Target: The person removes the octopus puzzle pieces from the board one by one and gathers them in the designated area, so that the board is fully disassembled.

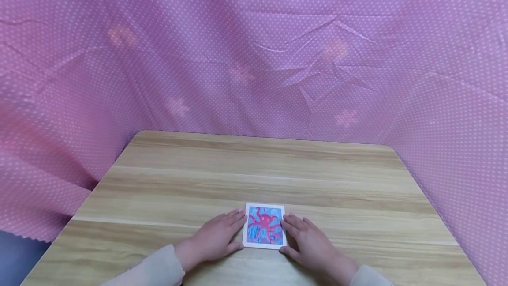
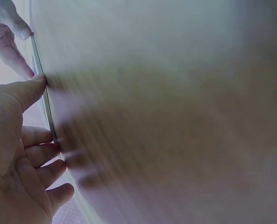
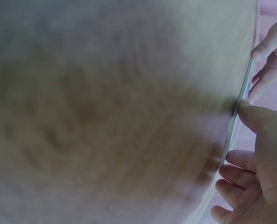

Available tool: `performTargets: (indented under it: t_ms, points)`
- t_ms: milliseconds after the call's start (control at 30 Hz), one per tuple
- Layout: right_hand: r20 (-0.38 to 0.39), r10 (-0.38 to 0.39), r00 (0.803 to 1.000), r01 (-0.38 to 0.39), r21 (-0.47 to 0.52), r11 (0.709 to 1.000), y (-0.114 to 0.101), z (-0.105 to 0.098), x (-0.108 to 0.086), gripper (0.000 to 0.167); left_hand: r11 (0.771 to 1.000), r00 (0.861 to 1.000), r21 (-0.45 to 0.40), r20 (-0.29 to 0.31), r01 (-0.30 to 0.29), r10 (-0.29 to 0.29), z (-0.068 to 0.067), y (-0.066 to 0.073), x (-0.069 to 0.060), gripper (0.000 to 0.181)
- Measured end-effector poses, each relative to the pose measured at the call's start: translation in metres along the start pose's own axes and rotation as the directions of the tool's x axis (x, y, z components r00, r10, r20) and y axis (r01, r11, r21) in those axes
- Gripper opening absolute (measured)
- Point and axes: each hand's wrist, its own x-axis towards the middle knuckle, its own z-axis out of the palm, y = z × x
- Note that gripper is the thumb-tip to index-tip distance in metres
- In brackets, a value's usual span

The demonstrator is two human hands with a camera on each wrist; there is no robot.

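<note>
Head view: one square picture board (image 1: 265, 226) lies flat on the wood-grain table (image 1: 270, 171), at the lower centre of the frame. Its border is white; its face shows a pinkish-red octopus on a blue ground. The board sits between two hands.

Left hand (image 1: 217, 237), left of the board: fingertips and thumb tip touch the left edge, fingers extended, thumb set apart from them. Right hand (image 1: 311, 242), right of the board: fingertips and thumb tip touch the right edge in like manner. Neither hand is curled round the board; contact is at the edges only. Whether any pressure is applied cannot be told.

Both wrist views show thumb and fingers spaced along the board's thin edge, with the opposite hand in an upper corner. Much of each wrist frame is blurred.

Surroundings: pale sleeves (image 1: 152, 267) at the lower edge of the head frame; a pink dotted curtain (image 1: 238, 43) with faint flower shapes fills the upper part and flanks the table.
</note>
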Motion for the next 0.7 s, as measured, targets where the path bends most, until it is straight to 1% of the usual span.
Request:
performTargets:
  t_ms: [167,333,433,700]
  points:
    - [0.014,0.003,1.000,-0.004,0.023,1.000,-0.001,0.001,-0.004,0.067,1.000,1.000,0.008,0.009,0.009,-0.009,0.001,0.003,-0.003,0.068]
    - [0.057,0.021,0.998,-0.023,0.041,0.999,-0.002,0.001,-0.006,0.069,1.000,1.000,0.003,0.008,0.014,-0.014,0.001,0.005,-0.006,0.068]
    - [0.070,0.022,0.997,-0.025,0.044,0.999,-0.003,0.002,-0.008,0.069,1.000,1.000,-0.004,0.005,0.011,-0.011,0.002,0.006,-0.008,0.068]
    - [0.059,0.010,0.998,-0.012,0.032,0.999,-0.005,0.002,-0.011,0.068,1.000,1.000,-0.022,0.014,0.002,-0.002,0.001,0.008,-0.011,0.068]
